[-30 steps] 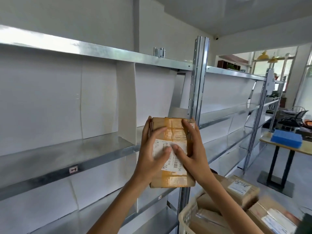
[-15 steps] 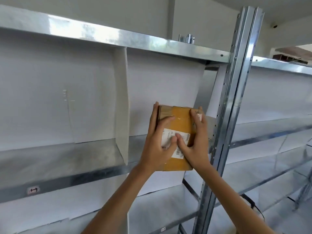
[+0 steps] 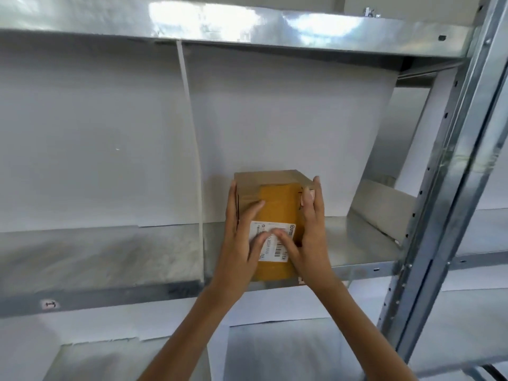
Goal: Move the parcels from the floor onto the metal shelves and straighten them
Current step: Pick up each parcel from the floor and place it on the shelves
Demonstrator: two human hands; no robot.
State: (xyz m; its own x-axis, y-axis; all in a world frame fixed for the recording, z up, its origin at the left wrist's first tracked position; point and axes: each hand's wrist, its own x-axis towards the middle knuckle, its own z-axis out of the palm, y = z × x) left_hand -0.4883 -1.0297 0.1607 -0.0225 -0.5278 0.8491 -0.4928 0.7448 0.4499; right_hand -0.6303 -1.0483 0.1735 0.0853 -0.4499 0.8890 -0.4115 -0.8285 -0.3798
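Note:
A small cardboard parcel with yellow tape and a white shipping label sits on the metal shelf, just right of a thin white divider. My left hand grips its left side, thumb laid across the label. My right hand grips the right side, thumb on the label too. The parcel's front end is near the shelf's front lip. Its rear is close to the white back panel.
A steel upright post rises at the right. Another shelf runs overhead. A lower shelf lies beneath. White panels line the back of each bay.
Both hands carried the parcel up and forward from chest height onto the shelf. The view moved closer, so the floor parcels are out of sight.

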